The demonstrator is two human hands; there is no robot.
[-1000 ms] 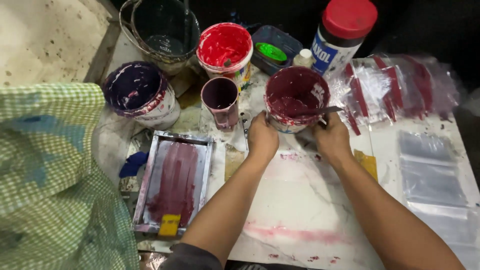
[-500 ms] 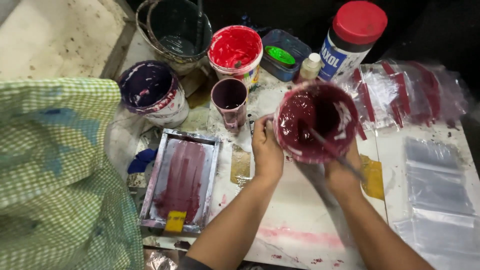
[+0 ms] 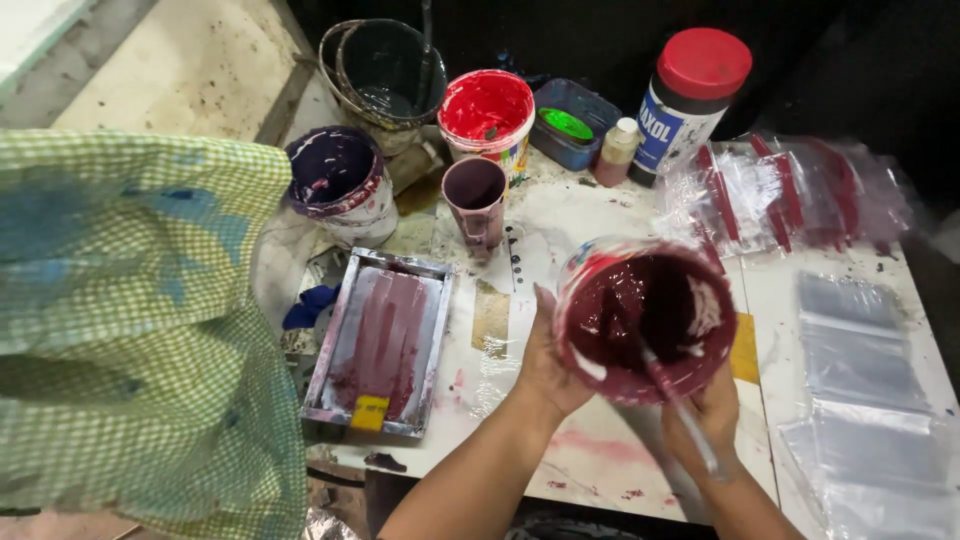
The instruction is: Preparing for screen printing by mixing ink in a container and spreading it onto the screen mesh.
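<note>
Your left hand [image 3: 548,365] grips the tub [image 3: 645,318], lifted near centre; your right hand [image 3: 712,420] clamps the stick [image 3: 680,405] inside. Maroon paint looks mixed; the tray [image 3: 380,345] is already coated.

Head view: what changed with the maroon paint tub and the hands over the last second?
The maroon paint tub came off the far table toward the person and tilted to show its inside. The left hand kept cupping its side; the right hand dropped beneath it, now gripping the stirring stick. The red paint tub, small cup and screen frame stayed put.
</note>
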